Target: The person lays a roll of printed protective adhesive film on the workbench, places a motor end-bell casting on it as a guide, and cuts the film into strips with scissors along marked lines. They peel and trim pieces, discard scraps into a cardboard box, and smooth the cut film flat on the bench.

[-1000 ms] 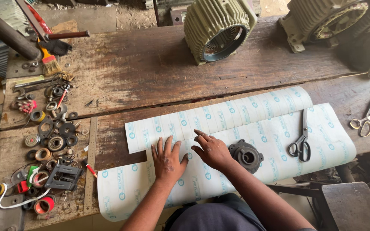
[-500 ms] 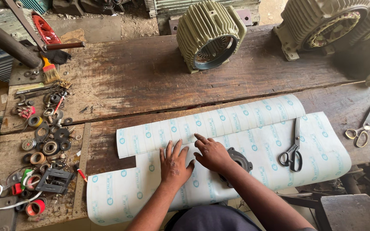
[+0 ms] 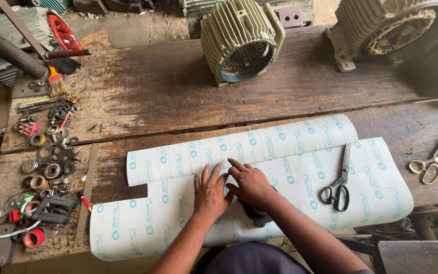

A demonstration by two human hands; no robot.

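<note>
— White insulation sheet [image 3: 178,223] lies flat across the near bench edge; it looks thin, light, springy. Press it, don't pinch it.

— And your hands?

— Your left hand [image 3: 210,192] is spread flat on it; your right hand [image 3: 252,183] lies open, index finger extended, over a dark metal part [image 3: 256,215].

— Obstacles?

— Black scissors [image 3: 336,182] rest on the sheet; motor housing [image 3: 242,38] stands well apart.

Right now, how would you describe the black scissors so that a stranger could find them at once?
Start at the wooden bench and find the large white sheet spread along its near edge. The black scissors lie closed on that sheet, right of the two hands, handles toward the person. The other scissors have yellow handles and lie off the sheet, on bare wood further right.
</note>
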